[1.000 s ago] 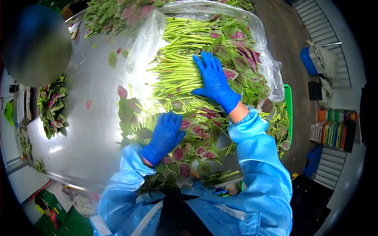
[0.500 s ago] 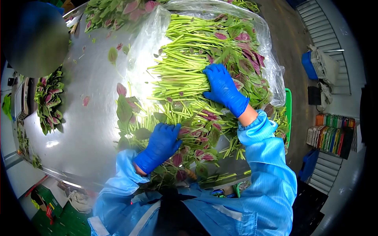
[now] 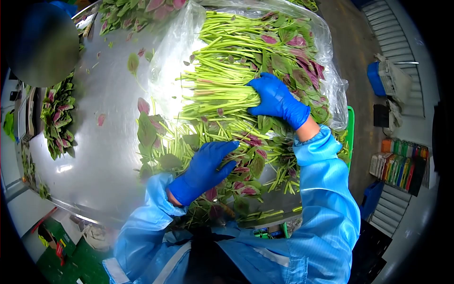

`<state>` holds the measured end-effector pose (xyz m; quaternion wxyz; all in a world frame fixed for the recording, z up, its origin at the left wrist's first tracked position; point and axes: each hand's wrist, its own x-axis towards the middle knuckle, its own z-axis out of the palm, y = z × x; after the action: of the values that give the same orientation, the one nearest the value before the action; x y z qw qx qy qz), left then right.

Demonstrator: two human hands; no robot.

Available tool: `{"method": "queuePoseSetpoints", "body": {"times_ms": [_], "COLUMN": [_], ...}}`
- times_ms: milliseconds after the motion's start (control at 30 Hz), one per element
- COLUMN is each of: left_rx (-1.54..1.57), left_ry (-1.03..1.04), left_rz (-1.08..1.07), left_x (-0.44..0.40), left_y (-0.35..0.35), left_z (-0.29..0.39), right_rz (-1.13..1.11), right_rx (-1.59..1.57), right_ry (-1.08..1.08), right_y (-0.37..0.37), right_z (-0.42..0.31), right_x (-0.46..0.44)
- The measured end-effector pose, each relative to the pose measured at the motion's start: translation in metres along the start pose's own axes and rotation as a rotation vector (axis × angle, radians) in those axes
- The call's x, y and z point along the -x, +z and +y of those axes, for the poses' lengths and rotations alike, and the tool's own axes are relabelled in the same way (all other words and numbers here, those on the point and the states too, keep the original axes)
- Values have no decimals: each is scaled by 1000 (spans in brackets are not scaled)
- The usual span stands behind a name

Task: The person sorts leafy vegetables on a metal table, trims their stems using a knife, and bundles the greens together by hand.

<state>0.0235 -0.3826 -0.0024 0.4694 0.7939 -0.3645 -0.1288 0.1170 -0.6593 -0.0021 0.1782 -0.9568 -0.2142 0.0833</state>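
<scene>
A thick layer of red-and-green amaranth greens (image 3: 222, 61) lies on clear plastic sheeting (image 3: 168, 61), stems to the left and leaves to the right. My right hand (image 3: 280, 100), in a blue glove, is closed around a bunch of the stems near where the leaves begin. Its thumb is on the near side and its fingers on the far side. My left hand (image 3: 204, 168), also gloved in blue, hovers over loose amaranth leaves (image 3: 248, 189) close to my body. Its thumb and fingers are apart, with nothing visible between them.
The plastic and greens rest on a metal table (image 3: 99, 156). Another amaranth bunch (image 3: 59, 116) lies at the left, and a leafy pile (image 3: 135, 12) at the far side. A green crate edge (image 3: 350, 135) shows at the right. A blurred round dark shape covers the upper left.
My right hand has closed in around the stems, drawing them together. My left hand has shifted slightly right, its fingers stretching out and its thumb spreading. The view has shifted slightly.
</scene>
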Motion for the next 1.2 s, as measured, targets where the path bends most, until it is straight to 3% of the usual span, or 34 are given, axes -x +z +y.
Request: {"method": "queuePoseSetpoints", "body": {"times_ms": [100, 167, 333, 467, 567, 700, 800, 933, 1000, 1133, 1167, 1200], "left_rx": [364, 525, 1111, 1280, 1558, 1420, 1033, 1463, 1451, 2101, 1803, 1838], "left_ry": [-190, -249, -328, -271, -341, -540, -372, -374, 38, 323, 62, 46], "left_rz": [-39, -53, 53, 271, 196, 350, 146, 324, 364, 268, 419, 430], "left_x": [-6, -14, -43, -69, -86, -73, -66, -113, -126, -173, -178, -176], "left_y": [5, 5, 20, 25, 21, 25, 43, 56, 74, 50, 42, 41], "left_z": [2, 3, -10, -17, -19, -4, 6, -16, -78, -82, -71, -67], "right_rz": [8, 63, 326, 250, 283, 304, 305, 228, 208, 124, 153, 91], "right_rx": [-86, -317, -478, -461, -443, -486, -466, -528, -485, -86, -28, 52], "right_ry": [110, 200, 211, 210, 194, 199, 195, 184, 149, 49, 41, 110], "right_y": [-24, -43, -44, -55, -52, -51, -50, -53, -47, -36, -36, -46], "right_z": [1, 2, 31, 18, 17, 21, 23, 12, 14, -1, -9, -19], "right_x": [5, 11, 23, 24, 24, 25, 25, 24, 26, 20, 18, 15]}}
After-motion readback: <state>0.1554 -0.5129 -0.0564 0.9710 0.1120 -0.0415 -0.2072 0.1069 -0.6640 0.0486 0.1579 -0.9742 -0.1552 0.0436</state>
